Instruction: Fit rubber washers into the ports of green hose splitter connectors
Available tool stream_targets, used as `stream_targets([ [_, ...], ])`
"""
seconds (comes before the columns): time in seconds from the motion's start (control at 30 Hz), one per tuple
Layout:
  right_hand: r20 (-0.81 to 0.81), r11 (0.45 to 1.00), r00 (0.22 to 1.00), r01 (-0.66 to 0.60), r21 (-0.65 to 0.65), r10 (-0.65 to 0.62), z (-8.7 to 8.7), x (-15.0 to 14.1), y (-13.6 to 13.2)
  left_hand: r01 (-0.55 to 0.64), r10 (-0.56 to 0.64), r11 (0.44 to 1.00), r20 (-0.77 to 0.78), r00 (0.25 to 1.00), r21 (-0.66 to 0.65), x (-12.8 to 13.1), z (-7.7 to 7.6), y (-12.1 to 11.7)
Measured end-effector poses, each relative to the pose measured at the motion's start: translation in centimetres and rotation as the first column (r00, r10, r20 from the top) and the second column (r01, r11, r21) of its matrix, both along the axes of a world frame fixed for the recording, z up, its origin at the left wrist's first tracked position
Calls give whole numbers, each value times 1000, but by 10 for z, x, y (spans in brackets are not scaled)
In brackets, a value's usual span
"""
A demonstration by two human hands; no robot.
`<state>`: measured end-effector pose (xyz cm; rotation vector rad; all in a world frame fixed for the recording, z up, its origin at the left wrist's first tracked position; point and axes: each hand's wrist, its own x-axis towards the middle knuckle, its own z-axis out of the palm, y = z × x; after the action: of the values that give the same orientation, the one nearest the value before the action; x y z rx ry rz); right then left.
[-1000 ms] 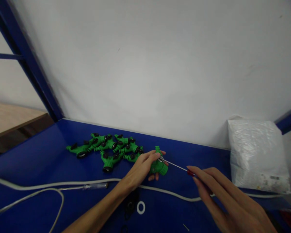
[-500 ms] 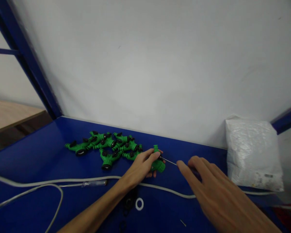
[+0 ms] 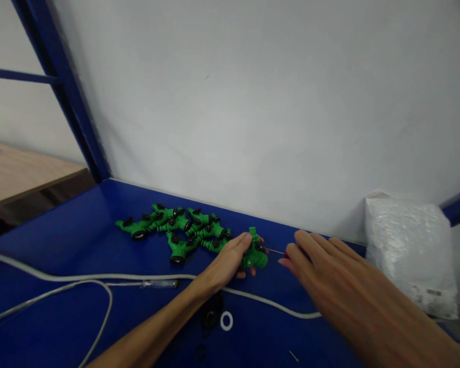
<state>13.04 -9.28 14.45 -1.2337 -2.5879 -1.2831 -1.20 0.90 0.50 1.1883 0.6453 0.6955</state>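
My left hand (image 3: 232,258) is closed round a green Y-shaped hose splitter (image 3: 257,259) with a black valve lever. In my right hand (image 3: 322,271) is a screwdriver (image 3: 274,251); a bit of red handle shows at the fingertips, and the rest is hidden by the hand. Its thin metal shaft points left, with the tip at the black lever. Several more green hose splitters (image 3: 176,244) with black levers lie in a group to the left of my left hand.
A white cable (image 3: 268,300) runs across the blue table (image 3: 80,220). A clear-handled screwdriver (image 3: 159,284) lies at left. Nearer are a white ring (image 3: 226,321), black rings (image 3: 210,316) and a small thin piece (image 3: 293,355). A white plastic package (image 3: 410,250) leans by the wall.
My right hand's fingers have closed up round the screwdriver handle, where they were looser before. The whole view has shifted slightly, while my left hand keeps its hold on the hose splitter.
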Motion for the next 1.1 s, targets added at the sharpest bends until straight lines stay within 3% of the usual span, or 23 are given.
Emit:
stream_targets([
  [0.17, -25, 980, 992, 122, -160, -127, 5, -2, -1, 24, -24, 1000, 92, 995, 1, 2, -2, 2],
  [0.27, -65, 977, 992, 90, -195, -104, 7, 1, -4, 35, -34, 999, 94, 995, -7, 1, -2, 2],
  [0.4, -105, 987, 993, 33, -159, -50, 9, 8, -5, 53, -53, 999, 67, 996, -7, -2, 2, 1],
  [0.63, -77, 972, 987, 123, -199, -140, 9, 2, -2, 42, -43, 999, -63, 997, -16, -5, 11, 0],
  [0.8, -108, 976, 991, 60, -211, -84, 10, 2, -4, 35, -35, 999, -69, 997, -2, -3, 11, -2],
  [1.1, -38, 998, 999, -20, -63, 17, 6, 5, 1, 44, -42, 998, -50, 998, 46, -2, 7, -2],
])
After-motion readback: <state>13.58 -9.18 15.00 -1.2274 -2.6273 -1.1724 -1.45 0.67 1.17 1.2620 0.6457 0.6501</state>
